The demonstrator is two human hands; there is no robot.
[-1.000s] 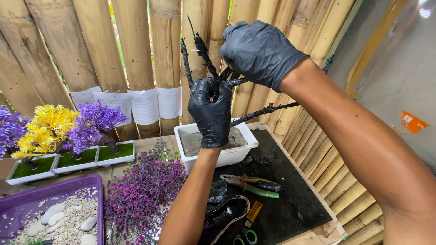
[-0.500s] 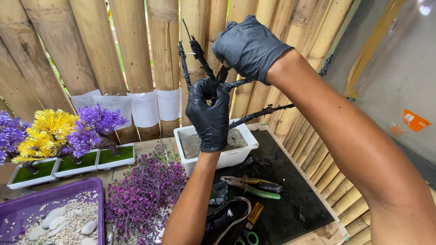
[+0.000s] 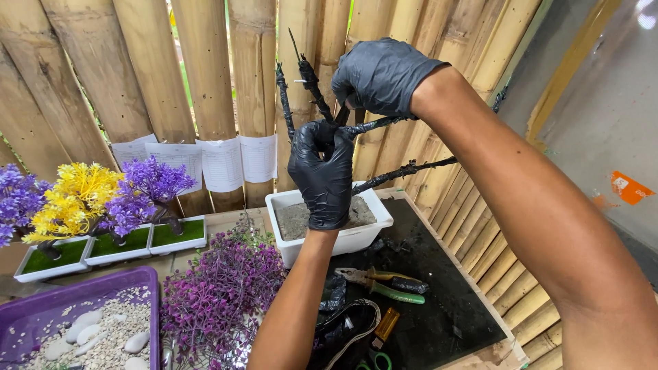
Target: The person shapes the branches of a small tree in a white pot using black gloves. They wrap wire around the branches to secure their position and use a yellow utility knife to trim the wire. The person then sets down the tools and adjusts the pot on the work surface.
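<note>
Your right hand [image 3: 380, 75] has shifted slightly lower on the black wrapped tree frame [image 3: 322, 109], apparently pinching a branch; your left hand [image 3: 322, 168] grips the trunk above the white pot [image 3: 329, 233]. Hold the trunk steady while bending gently.

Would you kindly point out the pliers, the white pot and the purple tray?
pliers [image 3: 384, 282], head view, on the green handles.
white pot [image 3: 343, 241], head view, front wall.
purple tray [image 3: 75, 282], head view, rear rim.

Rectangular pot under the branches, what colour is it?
White, the rectangular plastic pot, filled with grey soil; head view shows it.
</note>
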